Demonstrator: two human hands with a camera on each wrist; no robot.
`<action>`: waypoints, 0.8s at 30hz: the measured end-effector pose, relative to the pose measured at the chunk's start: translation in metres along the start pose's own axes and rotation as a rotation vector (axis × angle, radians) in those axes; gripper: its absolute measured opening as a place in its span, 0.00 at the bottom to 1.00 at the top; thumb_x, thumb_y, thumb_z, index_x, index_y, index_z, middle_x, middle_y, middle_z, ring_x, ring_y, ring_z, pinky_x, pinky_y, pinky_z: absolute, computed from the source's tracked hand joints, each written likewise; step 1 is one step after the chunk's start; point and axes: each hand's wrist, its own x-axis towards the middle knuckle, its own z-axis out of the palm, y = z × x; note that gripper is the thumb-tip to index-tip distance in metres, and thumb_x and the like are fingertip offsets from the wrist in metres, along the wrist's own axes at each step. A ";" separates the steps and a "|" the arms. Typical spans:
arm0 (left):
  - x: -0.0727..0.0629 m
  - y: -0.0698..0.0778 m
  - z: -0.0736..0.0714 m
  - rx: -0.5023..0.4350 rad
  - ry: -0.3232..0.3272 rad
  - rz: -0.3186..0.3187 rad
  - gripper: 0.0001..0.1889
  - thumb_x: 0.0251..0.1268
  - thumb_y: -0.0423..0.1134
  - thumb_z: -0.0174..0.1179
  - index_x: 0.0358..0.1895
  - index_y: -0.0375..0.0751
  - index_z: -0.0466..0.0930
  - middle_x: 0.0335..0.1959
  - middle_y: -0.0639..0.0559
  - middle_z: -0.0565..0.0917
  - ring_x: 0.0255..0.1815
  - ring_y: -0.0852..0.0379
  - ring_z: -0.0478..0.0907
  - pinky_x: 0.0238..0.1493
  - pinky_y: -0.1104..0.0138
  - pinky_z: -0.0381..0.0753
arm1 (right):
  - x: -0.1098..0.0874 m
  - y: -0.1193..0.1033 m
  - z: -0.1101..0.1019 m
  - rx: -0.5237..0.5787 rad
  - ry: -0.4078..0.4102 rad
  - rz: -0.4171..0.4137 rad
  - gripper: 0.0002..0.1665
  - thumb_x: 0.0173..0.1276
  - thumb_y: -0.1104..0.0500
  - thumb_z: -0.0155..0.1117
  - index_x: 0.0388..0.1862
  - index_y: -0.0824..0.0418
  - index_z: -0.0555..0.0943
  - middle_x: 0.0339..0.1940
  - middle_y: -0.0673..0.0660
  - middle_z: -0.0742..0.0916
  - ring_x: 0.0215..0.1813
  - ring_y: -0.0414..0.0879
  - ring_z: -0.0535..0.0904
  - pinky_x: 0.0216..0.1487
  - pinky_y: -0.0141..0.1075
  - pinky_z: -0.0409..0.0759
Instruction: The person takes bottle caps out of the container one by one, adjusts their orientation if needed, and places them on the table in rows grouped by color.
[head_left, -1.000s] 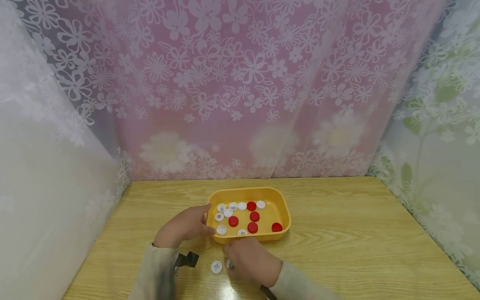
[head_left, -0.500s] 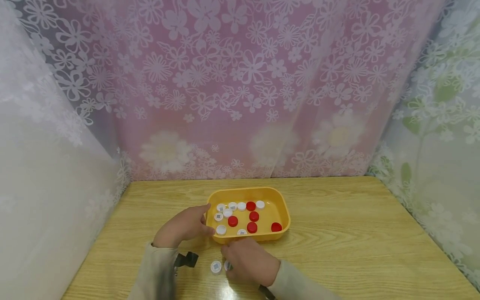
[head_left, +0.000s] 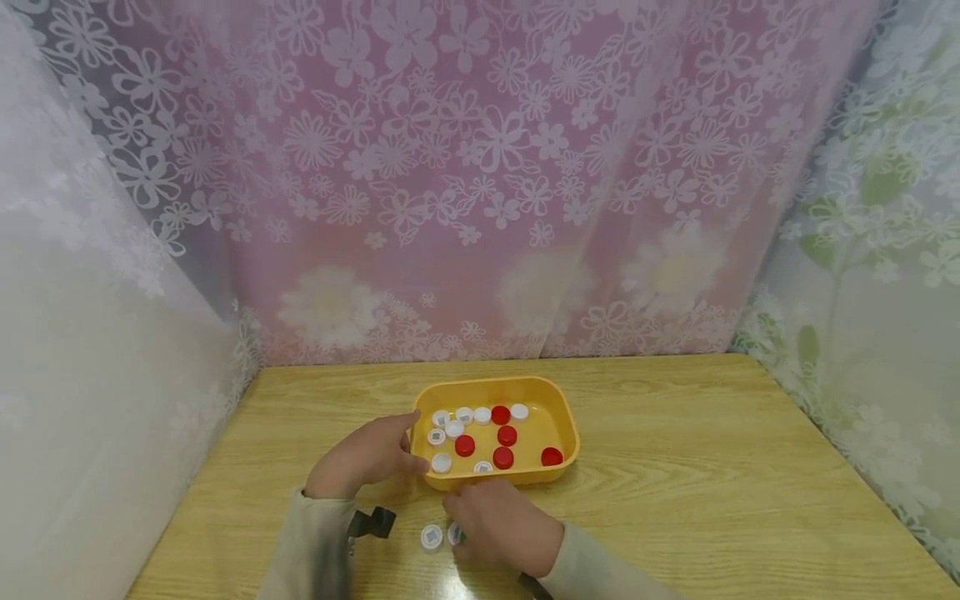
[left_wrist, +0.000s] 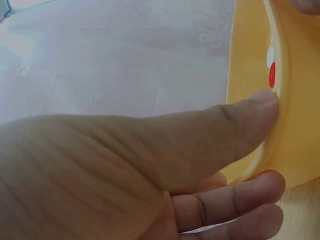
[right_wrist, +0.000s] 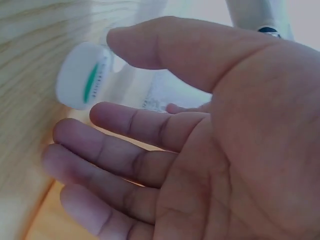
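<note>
Smooth plastic is seen in the tray (head_left: pixel 553 412) and caps (head_left: pixel 503 457), glossy wood grain on the table (head_left: pixel 675 475), matt cloth in the sleeves (head_left: pixel 596 567).

A wood-grain table (head_left: pixel 697 450) spreads across the foreground, a bright glare low on its surface. Behind it hangs a pinkish-purple curtain (head_left: pixel 487 167) patterned with white flowers. A pale, washed-out sheet (head_left: pixel 90 350), perhaps floral too, covers the left; a whitish drape (head_left: pixel 877 317) with green leaves lines the right.
</note>
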 end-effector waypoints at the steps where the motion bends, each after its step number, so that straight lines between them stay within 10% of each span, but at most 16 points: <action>1: 0.000 0.000 0.001 -0.010 -0.002 0.007 0.46 0.60 0.45 0.76 0.80 0.40 0.64 0.37 0.52 0.80 0.36 0.53 0.75 0.40 0.60 0.79 | -0.002 0.001 -0.002 0.012 -0.004 0.007 0.16 0.64 0.42 0.77 0.41 0.50 0.84 0.28 0.41 0.77 0.27 0.37 0.70 0.30 0.28 0.72; 6: 0.001 -0.002 0.002 -0.020 0.002 0.039 0.45 0.60 0.44 0.76 0.79 0.39 0.64 0.37 0.51 0.80 0.35 0.54 0.75 0.39 0.59 0.79 | -0.013 0.009 -0.018 0.132 0.042 0.007 0.15 0.67 0.43 0.74 0.46 0.49 0.86 0.32 0.40 0.81 0.30 0.35 0.73 0.35 0.28 0.77; 16: 0.003 -0.003 -0.001 0.040 0.001 0.036 0.46 0.60 0.47 0.77 0.79 0.39 0.65 0.38 0.53 0.81 0.37 0.55 0.75 0.42 0.58 0.80 | -0.025 0.083 -0.079 0.128 0.470 0.085 0.23 0.68 0.53 0.73 0.59 0.57 0.80 0.50 0.51 0.85 0.33 0.41 0.79 0.35 0.32 0.82; 24: 0.001 -0.004 0.000 0.030 0.005 0.034 0.46 0.60 0.46 0.77 0.79 0.39 0.64 0.37 0.53 0.80 0.35 0.55 0.75 0.39 0.60 0.79 | -0.024 0.119 -0.094 0.052 0.387 0.164 0.21 0.70 0.51 0.72 0.58 0.57 0.81 0.51 0.53 0.86 0.44 0.47 0.83 0.47 0.41 0.86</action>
